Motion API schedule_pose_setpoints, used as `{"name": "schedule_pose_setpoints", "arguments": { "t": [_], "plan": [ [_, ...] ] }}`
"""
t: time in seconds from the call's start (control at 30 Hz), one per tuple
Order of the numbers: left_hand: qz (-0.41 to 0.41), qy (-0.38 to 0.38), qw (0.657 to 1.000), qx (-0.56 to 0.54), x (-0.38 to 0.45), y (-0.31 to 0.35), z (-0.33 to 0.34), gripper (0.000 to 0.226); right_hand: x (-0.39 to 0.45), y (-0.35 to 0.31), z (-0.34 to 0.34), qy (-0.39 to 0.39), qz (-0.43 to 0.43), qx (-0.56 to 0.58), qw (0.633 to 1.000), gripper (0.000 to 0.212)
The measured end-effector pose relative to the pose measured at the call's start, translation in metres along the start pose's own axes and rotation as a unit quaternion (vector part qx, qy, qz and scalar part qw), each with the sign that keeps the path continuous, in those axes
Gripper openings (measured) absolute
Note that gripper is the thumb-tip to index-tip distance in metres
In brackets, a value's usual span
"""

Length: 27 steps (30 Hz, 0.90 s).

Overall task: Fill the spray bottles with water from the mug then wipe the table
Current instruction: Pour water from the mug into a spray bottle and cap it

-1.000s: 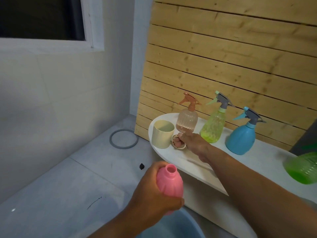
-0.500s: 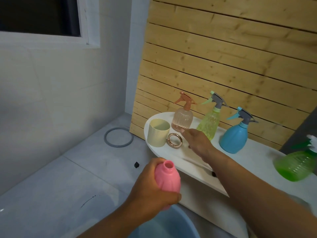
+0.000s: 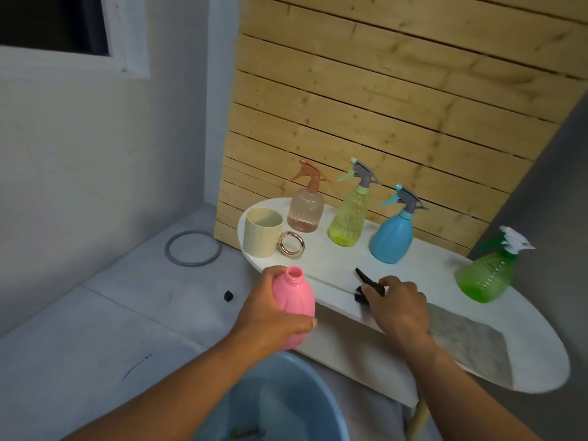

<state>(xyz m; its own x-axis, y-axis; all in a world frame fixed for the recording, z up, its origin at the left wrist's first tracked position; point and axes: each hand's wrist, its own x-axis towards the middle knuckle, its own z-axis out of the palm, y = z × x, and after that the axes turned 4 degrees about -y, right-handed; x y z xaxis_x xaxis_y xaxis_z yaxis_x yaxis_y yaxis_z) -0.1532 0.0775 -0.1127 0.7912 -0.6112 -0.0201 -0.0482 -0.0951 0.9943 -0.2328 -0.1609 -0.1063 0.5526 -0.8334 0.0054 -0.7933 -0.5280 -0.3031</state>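
Table [image 3: 318, 265] front edge: left hand [image 3: 270, 316] grips pink bottle [image 3: 294, 308], right hand [image 3: 396, 308] on black sprayer [image 3: 366, 281].

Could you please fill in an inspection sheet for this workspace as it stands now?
Surface: white oval table, with a grey cloth lying on its right part.
Job's things: cream mug upright at the table's left end; peach bottle, yellow-green bottle, blue bottle and green bottle standing capped; pink bottle uncapped.
Clutter: grey ring and small black piece on the floor.
Grippers: left hand grips the pink bottle; right hand holds a black spray head at the table.
Cables: nothing seen.
Surroundings: wooden slat panel, window, blue basin below.
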Motion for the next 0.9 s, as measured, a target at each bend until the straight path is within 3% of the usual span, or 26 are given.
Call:
{"name": "schedule_pose_setpoints", "arguments": {
  "t": [0.1, 0.3, 0.5, 0.9],
  "plan": [
    [-0.002, 0.001, 1.0, 0.004, -0.002, -0.002, 0.003, 0.084, 0.003, 0.008, 0.001, -0.044, 0.047, 0.022, 0.998, 0.074],
    [-0.019, 0.005, 1.0, 0.023, -0.008, -0.007, -0.001, 0.089, 0.015, 0.004, 0.007, -0.085, 0.054, 0.034, 0.994, 0.084],
    [-0.03, 0.011, 0.999, 0.034, -0.009, -0.014, -0.006, 0.09, 0.017, -0.006, 0.009, -0.088, 0.067, 0.094, 0.989, 0.073],
    [-0.035, -0.008, 0.998, 0.048, -0.008, -0.019, -0.005, 0.088, 0.018, -0.016, 0.014, -0.061, 0.053, 0.084, 0.993, 0.052]
  ]
}}
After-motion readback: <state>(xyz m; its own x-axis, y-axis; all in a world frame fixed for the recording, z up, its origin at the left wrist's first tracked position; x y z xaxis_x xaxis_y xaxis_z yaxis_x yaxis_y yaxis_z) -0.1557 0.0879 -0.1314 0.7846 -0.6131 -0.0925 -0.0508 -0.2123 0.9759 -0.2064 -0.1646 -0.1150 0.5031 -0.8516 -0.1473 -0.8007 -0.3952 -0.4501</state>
